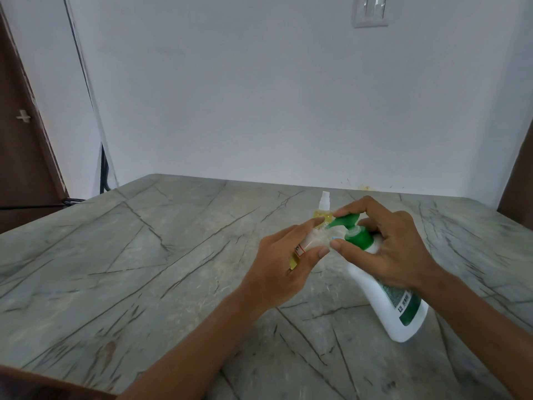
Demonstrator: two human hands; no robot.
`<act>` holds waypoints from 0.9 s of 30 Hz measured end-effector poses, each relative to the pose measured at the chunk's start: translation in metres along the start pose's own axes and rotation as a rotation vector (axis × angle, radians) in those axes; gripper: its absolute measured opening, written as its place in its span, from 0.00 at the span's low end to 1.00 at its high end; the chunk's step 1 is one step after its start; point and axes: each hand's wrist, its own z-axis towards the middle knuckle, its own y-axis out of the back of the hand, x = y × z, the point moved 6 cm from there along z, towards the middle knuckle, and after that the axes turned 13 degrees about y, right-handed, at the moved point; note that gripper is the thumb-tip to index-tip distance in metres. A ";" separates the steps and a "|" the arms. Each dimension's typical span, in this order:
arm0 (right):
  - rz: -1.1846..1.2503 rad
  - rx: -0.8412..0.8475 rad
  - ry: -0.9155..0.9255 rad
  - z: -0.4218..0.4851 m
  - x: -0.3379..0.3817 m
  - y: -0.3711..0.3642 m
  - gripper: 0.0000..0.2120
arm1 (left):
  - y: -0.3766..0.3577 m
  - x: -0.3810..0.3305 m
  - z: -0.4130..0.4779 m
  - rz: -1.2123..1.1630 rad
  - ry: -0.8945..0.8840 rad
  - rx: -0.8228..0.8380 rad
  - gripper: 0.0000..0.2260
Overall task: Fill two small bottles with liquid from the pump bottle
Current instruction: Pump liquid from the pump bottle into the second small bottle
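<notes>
A white pump bottle (pixel 388 307) with a green pump head (pixel 353 226) and green label leans tilted on the grey marble table (pixel 144 255), right of centre. My right hand (pixel 392 246) grips its neck, the forefinger lying on the pump head. My left hand (pixel 285 264) holds a small clear bottle (pixel 399 241) tilted, its mouth right at the pump spout. A second small bottle (pixel 323 212) with yellow liquid and a white spray top stands upright just behind the hands.
A white wall (pixel 259 96) rises at the table's far edge, with a switch plate (pixel 370 10) high up. A dark wooden door (pixel 17 125) stands at the left, and a black cable (pixel 105 168) runs down the corner.
</notes>
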 end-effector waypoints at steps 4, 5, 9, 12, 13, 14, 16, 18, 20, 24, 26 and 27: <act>-0.008 0.039 0.000 -0.002 -0.002 -0.002 0.20 | 0.004 0.000 0.001 0.017 0.025 -0.036 0.19; -0.001 0.045 -0.003 -0.003 -0.003 -0.003 0.20 | 0.004 0.001 0.001 0.022 0.032 -0.038 0.19; 0.036 0.061 -0.019 -0.005 -0.005 -0.004 0.21 | 0.002 0.003 0.001 0.043 0.044 -0.025 0.19; 0.034 0.062 -0.014 -0.005 -0.004 -0.004 0.21 | 0.002 0.003 0.001 0.047 0.043 -0.016 0.20; 0.033 0.060 -0.016 -0.004 -0.003 -0.004 0.21 | 0.002 0.003 0.001 0.046 0.043 -0.014 0.20; 0.031 0.058 -0.016 -0.004 -0.003 -0.003 0.21 | 0.002 0.002 0.001 0.045 0.044 -0.012 0.20; 0.021 0.050 -0.010 -0.002 -0.002 -0.002 0.21 | 0.002 0.001 0.002 0.044 0.043 -0.013 0.20; 0.016 0.036 -0.013 -0.001 -0.002 -0.002 0.19 | 0.002 0.001 0.002 0.049 0.034 -0.021 0.20; 0.028 0.013 -0.026 -0.001 -0.003 -0.001 0.17 | 0.002 0.000 0.001 0.048 0.016 -0.017 0.20; 0.037 -0.019 -0.035 -0.002 -0.004 0.001 0.15 | 0.000 -0.002 0.000 0.059 -0.001 0.014 0.21; 0.022 -0.018 -0.021 -0.001 -0.002 0.002 0.15 | 0.000 -0.002 0.001 0.053 0.021 0.012 0.21; 0.008 -0.015 -0.010 -0.001 -0.001 0.002 0.15 | 0.001 -0.003 0.001 0.035 0.039 0.011 0.21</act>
